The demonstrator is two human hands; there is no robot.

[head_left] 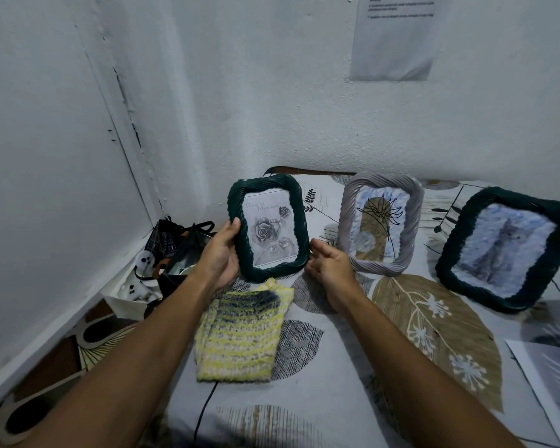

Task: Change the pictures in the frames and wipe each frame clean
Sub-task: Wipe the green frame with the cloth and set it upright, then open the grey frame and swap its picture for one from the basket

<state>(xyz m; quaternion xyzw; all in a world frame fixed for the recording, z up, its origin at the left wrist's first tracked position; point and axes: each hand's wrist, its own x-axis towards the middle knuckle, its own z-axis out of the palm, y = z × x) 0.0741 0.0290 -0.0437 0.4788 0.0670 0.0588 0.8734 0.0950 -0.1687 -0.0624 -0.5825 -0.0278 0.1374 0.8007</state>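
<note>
A dark green twisted frame [296, 202] with a grey rose drawing stands upright at the left of the leaf-patterned surface. My left hand [219, 253] grips its left edge, thumb on the front. At the frame's lower right corner sits my right hand [328, 263], fingers curled; whether it touches the frame is unclear. A grey frame [348, 221] with a plant picture stands to the right. Further right leans a second dark green frame [466, 234] holding a cat picture. A yellow and grey knitted cloth [240, 337] lies folded in front of the rose frame.
White walls meet in a corner behind the frames, with a paper sheet [393, 37] taped up. A white box of dark odds and ends [136, 295] sits on the floor at the left. Loose printed sheets [553, 376] lie at the right edge. A black cable [204, 412] runs below the cloth.
</note>
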